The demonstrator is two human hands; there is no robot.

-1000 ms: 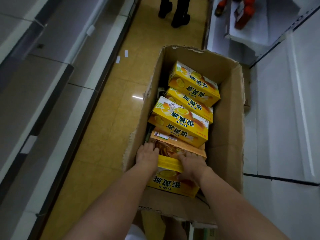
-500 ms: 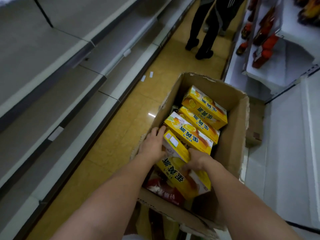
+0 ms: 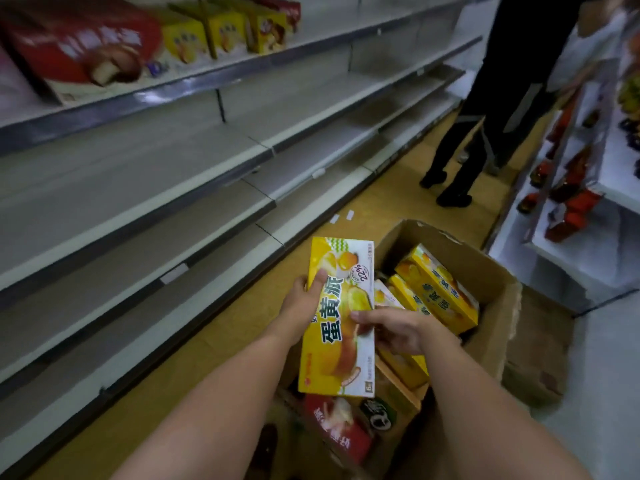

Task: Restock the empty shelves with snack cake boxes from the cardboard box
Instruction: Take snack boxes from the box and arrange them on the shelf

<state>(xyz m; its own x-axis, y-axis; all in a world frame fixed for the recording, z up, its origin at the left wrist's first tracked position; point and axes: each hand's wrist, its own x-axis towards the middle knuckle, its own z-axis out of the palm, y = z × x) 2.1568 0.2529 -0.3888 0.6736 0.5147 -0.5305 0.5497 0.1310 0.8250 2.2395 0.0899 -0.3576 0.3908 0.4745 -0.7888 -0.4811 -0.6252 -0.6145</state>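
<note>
Standing in a shop aisle, I face grey metal shelves (image 3: 145, 209) running along my left, their lower tiers bare, while the top tier carries a big red snack pack (image 3: 79, 46) and a few yellow cartons (image 3: 221, 29), all smeared by blur. Below them the yellow floor (image 3: 221, 341) shows two small white tags (image 3: 343, 216) lying near the shelf foot. My left hand (image 3: 303, 304) grips the left edge of a yellow snack cake box (image 3: 337, 341), thumb pressed flat on its printed face, the other fingers hidden behind it. I hold that box upright above the near end of the open cardboard box (image 3: 491, 282), clear of the goods inside. My right hand (image 3: 398, 329) pinches the box's right edge, thumb on the front and fingers curled round the side. Under the held box lies a red packet (image 3: 337, 431) and a dark, round-marked item (image 3: 379, 415), perhaps a bag, though the view is too soft to say. Further right, more yellow snack cake boxes (image 3: 436, 289) sit stacked in the carton's far half. Beyond it another person's dark trouser legs and shoes (image 3: 453, 197) stand in the aisle, and at the right edge a white rack (image 3: 588, 265) holds red and orange items (image 3: 568, 216).
</note>
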